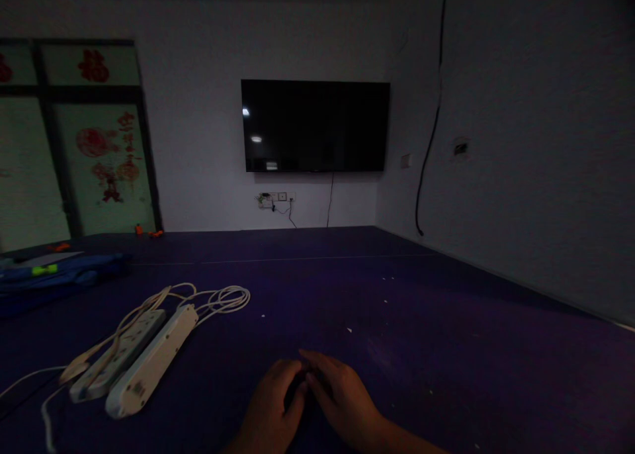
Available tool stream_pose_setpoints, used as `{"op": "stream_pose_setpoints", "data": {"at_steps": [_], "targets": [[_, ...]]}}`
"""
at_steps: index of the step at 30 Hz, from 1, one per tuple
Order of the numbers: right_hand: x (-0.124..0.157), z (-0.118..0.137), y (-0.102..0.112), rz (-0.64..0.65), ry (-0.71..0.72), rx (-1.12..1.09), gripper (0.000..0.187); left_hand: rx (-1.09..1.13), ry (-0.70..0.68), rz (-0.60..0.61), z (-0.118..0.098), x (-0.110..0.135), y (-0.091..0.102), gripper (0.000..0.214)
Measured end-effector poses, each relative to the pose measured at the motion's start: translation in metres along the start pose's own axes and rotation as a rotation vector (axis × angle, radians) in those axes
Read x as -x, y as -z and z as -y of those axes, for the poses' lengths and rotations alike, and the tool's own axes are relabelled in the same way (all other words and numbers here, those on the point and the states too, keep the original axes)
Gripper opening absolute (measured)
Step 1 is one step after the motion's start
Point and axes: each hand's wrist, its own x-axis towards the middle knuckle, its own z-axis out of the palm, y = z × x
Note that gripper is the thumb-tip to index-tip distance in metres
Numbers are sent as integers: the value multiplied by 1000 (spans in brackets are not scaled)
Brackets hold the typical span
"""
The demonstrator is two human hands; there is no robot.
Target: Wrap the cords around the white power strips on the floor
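At the far left of the white power strip [151,361], and further back, a blue bundle [59,275] lies at the side of the purple surface [446,348]. A second power strip [122,355] lies just beside the white one on its left, parallel and almost touching. Their pale cables [228,300] run behind the strip in loose loops. I see no plug from them in any socket, so I judge that nothing is connected yet and both strips are untouched. To the right of the strip, near but apart from it, my left hand [270,408] and my right hand [342,394] rest together on the surface, with the fingertips meeting. Between them is a dark patch [301,386]. I cannot tell if it is a small thing held there or only shadow, so I cannot say how much of the work is done. Far behind the strip and to its right, a television [315,126] hangs on the wall. Further right of the strip the surface is bare except for a few pale crumbs, giving wide room for moving until its right edge, which runs along the side wall.
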Motion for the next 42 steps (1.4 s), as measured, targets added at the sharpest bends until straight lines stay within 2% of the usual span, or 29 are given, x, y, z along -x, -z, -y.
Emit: {"op": "stream_pose_setpoints", "data": {"at_steps": [5,20,28,42], "targets": [[-1,-2,-1,0,-42,20,40,19,-9,10,-2,-2,1,19],[0,0,0,11,-42,34,37,56,28,80,-3,-4,1,22],[-3,6,2,49,11,54,25,39,1,18,2,-2,-1,23],[-4,9,2,46,10,71,24,-27,-61,-7,3,0,-1,20]]}}
